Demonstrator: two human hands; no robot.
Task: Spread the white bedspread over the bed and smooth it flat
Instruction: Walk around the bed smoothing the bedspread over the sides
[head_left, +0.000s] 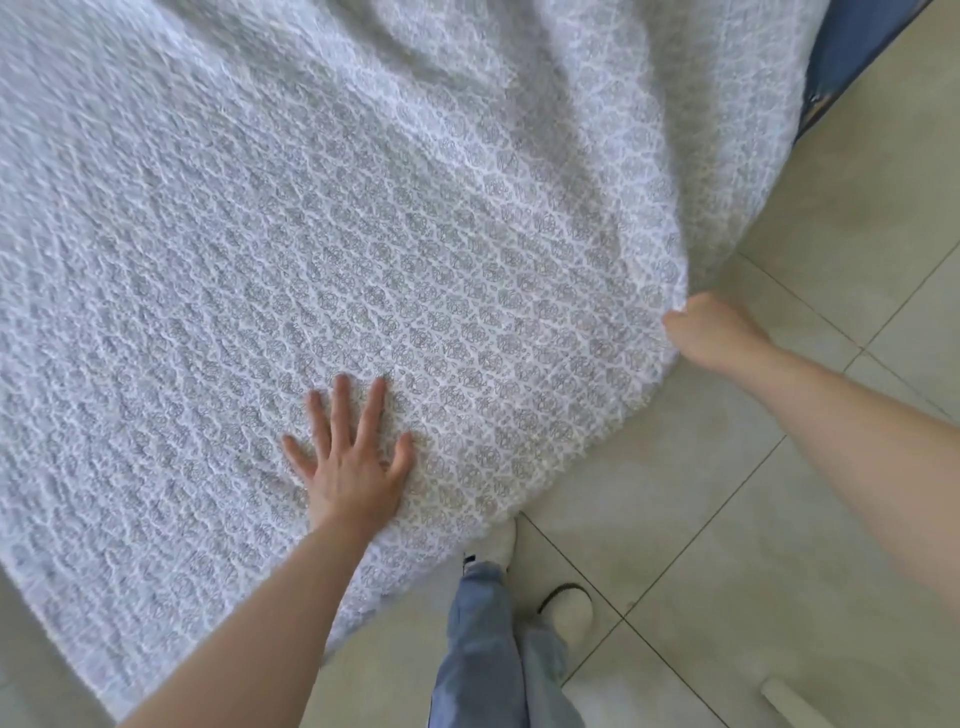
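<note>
The bedspread (363, 234) hides the bed and runs past the top and left picture edges, blurred there, while the right hand (711, 332) has its fingers tucked out of sight behind its hanging edge.

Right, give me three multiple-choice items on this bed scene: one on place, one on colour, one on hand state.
1. Where does the left hand lie?
A. flat on the white bedspread
B. on the floor
C. on a pillow

2. What colour is the tiled floor?
A. dark brown
B. pale beige
C. red

3. What is the right hand doing?
A. hanging free
B. pressing flat
C. gripping the bedspread's edge

A: fingers lie spread on the fabric. B: the tiles look pale beige. C: the fingers curl into the cloth's edge.
</note>
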